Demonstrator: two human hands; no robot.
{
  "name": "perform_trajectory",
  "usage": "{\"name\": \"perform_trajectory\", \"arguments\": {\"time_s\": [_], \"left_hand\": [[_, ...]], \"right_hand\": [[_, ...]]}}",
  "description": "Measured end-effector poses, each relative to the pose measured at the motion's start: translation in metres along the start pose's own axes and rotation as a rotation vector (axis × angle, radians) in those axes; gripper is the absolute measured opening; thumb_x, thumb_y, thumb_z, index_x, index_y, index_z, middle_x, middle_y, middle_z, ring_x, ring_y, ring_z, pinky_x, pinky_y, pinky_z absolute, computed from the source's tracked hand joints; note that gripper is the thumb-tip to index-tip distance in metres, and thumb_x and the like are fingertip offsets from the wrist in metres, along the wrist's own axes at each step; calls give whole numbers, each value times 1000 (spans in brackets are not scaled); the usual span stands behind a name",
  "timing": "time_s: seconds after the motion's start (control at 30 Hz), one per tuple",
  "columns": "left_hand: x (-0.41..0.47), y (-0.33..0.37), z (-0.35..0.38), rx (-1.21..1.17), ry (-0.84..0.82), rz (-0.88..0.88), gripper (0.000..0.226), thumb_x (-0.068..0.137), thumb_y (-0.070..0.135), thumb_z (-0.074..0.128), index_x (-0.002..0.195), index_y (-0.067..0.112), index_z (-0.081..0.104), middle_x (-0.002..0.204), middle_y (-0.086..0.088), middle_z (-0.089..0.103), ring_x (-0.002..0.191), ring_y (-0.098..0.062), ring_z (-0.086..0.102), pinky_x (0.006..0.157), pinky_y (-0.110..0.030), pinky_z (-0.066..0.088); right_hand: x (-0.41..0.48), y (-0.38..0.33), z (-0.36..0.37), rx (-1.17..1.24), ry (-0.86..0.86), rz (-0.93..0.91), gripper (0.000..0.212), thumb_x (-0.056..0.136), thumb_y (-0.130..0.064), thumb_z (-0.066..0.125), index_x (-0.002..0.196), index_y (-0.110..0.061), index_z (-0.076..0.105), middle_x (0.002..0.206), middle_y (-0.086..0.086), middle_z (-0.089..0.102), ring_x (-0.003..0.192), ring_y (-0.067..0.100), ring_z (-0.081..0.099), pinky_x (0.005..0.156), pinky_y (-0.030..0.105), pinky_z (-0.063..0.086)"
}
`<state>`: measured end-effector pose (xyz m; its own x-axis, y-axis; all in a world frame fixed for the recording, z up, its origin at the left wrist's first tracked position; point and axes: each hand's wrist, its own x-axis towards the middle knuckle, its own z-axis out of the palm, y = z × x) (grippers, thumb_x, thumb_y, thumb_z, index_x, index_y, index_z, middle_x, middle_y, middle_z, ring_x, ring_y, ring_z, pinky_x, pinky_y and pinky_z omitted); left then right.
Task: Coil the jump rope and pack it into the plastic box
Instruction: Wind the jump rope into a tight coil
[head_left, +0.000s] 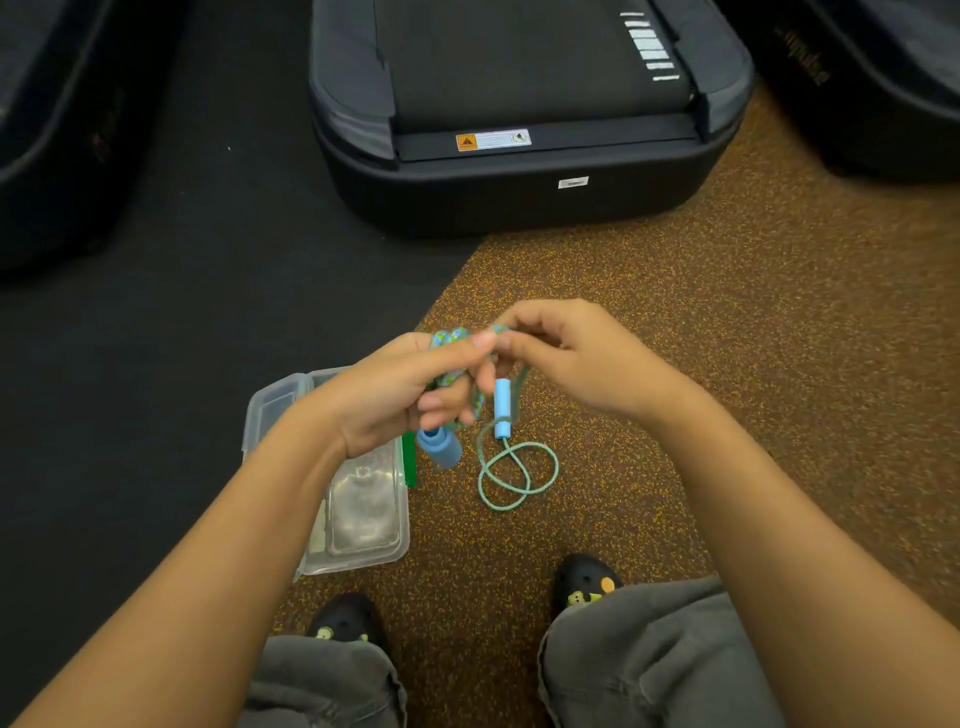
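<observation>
My left hand (400, 395) grips several loops of the green-blue jump rope (514, 475) above the floor. A blue handle (440, 447) sticks out below its fingers. My right hand (561, 353) pinches the rope close to the left fingertips. The second light-blue handle (502, 408) hangs between the hands. A loose loop of rope lies on the speckled floor under it. The clear plastic box (363, 519) lies open on the floor beneath my left wrist, its lid (270, 410) hinged back on the left, partly hidden by my forearm.
A black treadmill end (519, 171) stands ahead. Dark mat (182, 312) covers the floor on the left, brown speckled rubber (727, 312) on the right. A green strip (410, 462) lies by the box's right edge. My shoes (584, 582) and knees are at the bottom.
</observation>
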<state>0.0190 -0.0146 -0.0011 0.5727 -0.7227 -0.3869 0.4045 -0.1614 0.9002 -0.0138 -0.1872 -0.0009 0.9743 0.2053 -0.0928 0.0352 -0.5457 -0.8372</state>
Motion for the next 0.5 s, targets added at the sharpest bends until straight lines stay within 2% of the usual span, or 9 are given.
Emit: {"name": "perform_trajectory", "arguments": {"time_s": [0.07, 0.17, 0.23, 0.27, 0.33, 0.4, 0.5], "left_hand": [[-1, 1, 4, -57, -83, -15, 37, 88, 34, 48, 62, 12, 63, 33, 9, 32, 34, -7, 31, 59, -19, 47], [-2, 3, 6, -217, -102, 44, 33, 87, 26, 45, 63, 12, 62, 34, 9, 36, 32, -5, 35, 58, -20, 48], [-3, 6, 7, -381, -65, 125, 30, 87, 22, 44, 65, 12, 63, 40, 5, 47, 35, -6, 43, 59, -21, 51], [-3, 7, 6, -468, -41, 165, 30, 84, 21, 43, 67, 12, 66, 46, 3, 55, 38, -7, 49, 61, -21, 53], [-2, 9, 3, -592, 3, 235, 35, 79, 21, 41, 81, 11, 75, 73, -1, 73, 50, -6, 60, 68, -21, 55], [0, 9, -3, -657, 47, 295, 38, 81, 19, 41, 102, 8, 70, 100, -3, 74, 64, -5, 66, 75, -21, 55], [5, 6, -9, -579, 233, 307, 36, 90, 16, 39, 121, 9, 54, 106, 0, 71, 86, -8, 70, 83, -20, 53]], "right_hand": [[2, 0, 2, -14, 42, -16, 14, 91, -22, 54, 82, -26, 64, 73, -2, 68, 70, 5, 59, 71, 23, 46], [3, -1, 6, -61, 64, 2, 23, 93, -25, 49, 78, -17, 65, 69, 1, 67, 66, 13, 60, 67, 24, 44], [2, -5, 9, -107, 40, 22, 27, 96, -24, 44, 83, -10, 63, 65, -1, 63, 63, 13, 58, 64, 22, 42], [2, -5, 12, -135, 16, 33, 28, 97, -24, 40, 86, -8, 61, 64, -2, 60, 61, 12, 56, 63, 23, 42], [1, -6, 19, -197, -53, 50, 25, 98, -24, 36, 91, -9, 55, 69, 1, 56, 65, 18, 56, 68, 31, 44], [0, -6, 26, -251, -131, 51, 21, 98, -25, 35, 91, -13, 51, 73, 3, 53, 72, 26, 54, 66, 34, 42], [-3, -8, 33, -309, -184, 13, 17, 98, -26, 35, 87, -16, 42, 78, 8, 52, 74, 27, 50, 66, 34, 37]]}}
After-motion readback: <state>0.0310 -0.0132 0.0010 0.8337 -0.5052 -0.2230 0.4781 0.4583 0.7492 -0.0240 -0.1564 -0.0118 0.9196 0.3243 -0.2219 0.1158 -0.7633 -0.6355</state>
